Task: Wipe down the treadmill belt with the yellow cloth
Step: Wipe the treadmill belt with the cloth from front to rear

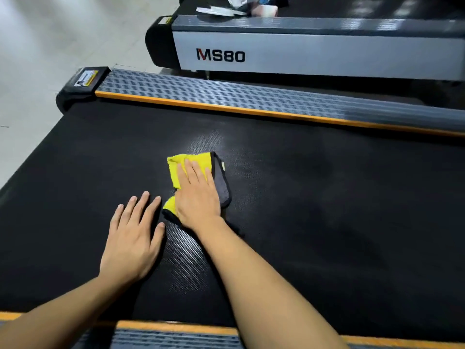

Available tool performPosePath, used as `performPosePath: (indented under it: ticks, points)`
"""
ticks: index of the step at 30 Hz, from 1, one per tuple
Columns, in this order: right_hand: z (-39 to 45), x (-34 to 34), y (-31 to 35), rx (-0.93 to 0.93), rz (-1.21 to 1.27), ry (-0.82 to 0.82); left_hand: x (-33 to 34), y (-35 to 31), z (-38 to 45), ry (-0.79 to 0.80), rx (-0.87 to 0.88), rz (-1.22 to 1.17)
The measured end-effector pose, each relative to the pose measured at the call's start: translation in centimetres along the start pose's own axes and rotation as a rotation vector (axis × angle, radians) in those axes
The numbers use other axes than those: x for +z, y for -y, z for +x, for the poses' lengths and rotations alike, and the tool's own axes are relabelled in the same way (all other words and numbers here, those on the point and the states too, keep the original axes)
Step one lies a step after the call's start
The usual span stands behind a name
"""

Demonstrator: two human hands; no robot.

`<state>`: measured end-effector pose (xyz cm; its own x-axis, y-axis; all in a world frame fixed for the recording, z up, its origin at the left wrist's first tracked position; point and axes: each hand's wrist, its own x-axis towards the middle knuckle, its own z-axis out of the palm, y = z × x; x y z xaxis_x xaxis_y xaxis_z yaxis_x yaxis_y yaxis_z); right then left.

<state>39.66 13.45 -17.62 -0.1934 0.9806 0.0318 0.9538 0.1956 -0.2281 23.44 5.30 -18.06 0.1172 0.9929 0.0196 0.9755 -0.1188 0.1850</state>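
Observation:
The black textured treadmill belt [327, 197] fills most of the view. A folded yellow cloth [193, 161] with a grey underside and black edging lies flat on the belt near its middle. My right hand [198, 195] presses palm-down on the cloth with its fingers extended, covering most of it. My left hand [133, 235] rests flat on the bare belt just left of the cloth, fingers spread, holding nothing.
A grey ribbed side rail with an orange strip [251, 102] borders the belt's far side, and another orange-edged rail [176, 331] runs along the near edge. A second treadmill marked MS80 [314, 55] stands beyond, with papers [219, 10] on it. Pale floor [50, 34] lies at left.

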Motion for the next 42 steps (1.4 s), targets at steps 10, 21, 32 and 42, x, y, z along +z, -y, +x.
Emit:
performPosePath:
  ticks: [10, 21, 32, 42]
  points:
    - [-6.1, -2.8, -15.1, 0.465, 0.028, -0.177, 0.1, 0.1, 0.0, -0.017, -0.003, 0.007]
    - [-2.8, -0.2, -1.9, 0.203, -0.032, -0.069, 0.0, 0.0, 0.1, -0.026, -0.016, -0.024]
    - [-6.0, -2.1, -13.0, 0.360, -0.003, -0.111, -0.2, 0.1, 0.0, -0.025, -0.010, -0.028]
    - [-4.4, -1.8, -7.5, 0.371, -0.021, -0.102, -0.3, -0.3, 0.1, -0.022, -0.016, -0.011]
